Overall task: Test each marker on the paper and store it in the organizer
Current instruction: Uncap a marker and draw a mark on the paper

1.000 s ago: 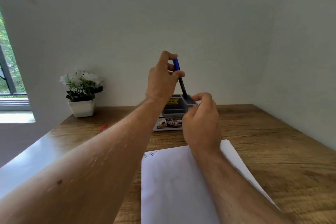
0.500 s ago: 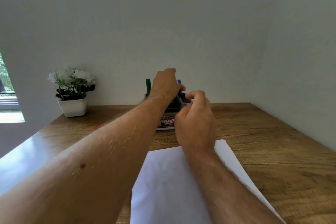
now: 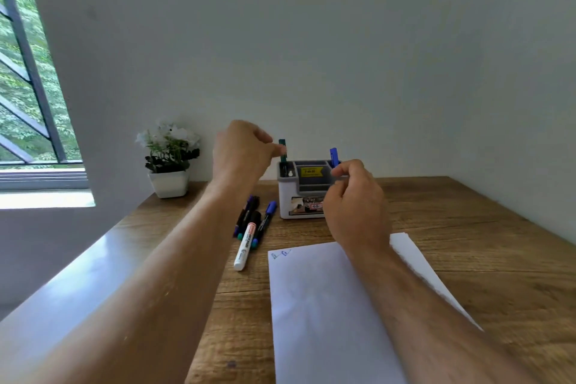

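Two markers stand in the organizer: green marker at 9 o'clock, blue marker at 3 o'clock. Left hand and right hand: grip loosely curled, holding nothing.

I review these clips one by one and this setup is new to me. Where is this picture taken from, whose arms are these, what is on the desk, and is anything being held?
There is no robot: the camera sits on a person's head, looking forward and down along both bare forearms. On the wooden desk stands a white organizer with a green marker and a blue marker upright in it. Several loose markers lie to its left, a sheet of paper with two small scribbles lies nearer, and a potted plant stands at the back. The left hand hovers by the green marker, the right hand in front of the organizer; both have curled fingers and seem to hold nothing.
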`<state>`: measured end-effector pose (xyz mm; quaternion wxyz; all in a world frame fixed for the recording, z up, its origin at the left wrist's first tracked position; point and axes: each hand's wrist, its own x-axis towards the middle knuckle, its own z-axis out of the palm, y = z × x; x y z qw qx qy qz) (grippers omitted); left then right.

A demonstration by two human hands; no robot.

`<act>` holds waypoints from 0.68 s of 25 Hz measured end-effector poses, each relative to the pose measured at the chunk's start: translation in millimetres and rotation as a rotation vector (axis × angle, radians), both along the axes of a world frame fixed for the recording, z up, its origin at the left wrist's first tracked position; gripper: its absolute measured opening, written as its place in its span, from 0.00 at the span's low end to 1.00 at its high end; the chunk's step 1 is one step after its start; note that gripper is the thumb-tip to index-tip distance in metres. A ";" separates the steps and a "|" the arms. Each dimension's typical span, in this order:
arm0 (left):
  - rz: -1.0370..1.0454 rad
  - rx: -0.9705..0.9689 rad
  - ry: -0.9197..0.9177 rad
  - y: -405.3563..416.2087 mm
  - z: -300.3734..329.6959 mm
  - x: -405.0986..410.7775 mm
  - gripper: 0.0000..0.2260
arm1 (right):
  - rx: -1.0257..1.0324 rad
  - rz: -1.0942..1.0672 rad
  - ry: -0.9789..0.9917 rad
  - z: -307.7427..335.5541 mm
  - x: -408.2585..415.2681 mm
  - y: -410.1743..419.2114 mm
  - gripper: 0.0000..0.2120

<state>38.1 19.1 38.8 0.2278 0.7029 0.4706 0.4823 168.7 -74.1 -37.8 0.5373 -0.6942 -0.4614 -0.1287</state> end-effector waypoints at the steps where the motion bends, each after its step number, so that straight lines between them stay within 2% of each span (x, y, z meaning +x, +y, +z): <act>1: 0.023 -0.016 0.037 -2.8 -9.8 -8.7 0.09 | -0.009 0.007 -0.012 0.4 -1.6 -1.2 0.09; 6: 0.022 -0.030 0.319 -8.9 -42.7 -19.6 0.07 | -0.036 0.013 -0.039 4.6 -2.5 1.8 0.09; 11: 0.084 -0.018 0.601 4.1 -56.5 -5.8 0.14 | -0.035 0.023 -0.062 2.8 -2.4 4.1 0.09; 17: 0.110 0.007 0.708 10.1 -65.2 -2.4 0.10 | -0.048 0.032 -0.069 2.4 -0.6 6.2 0.09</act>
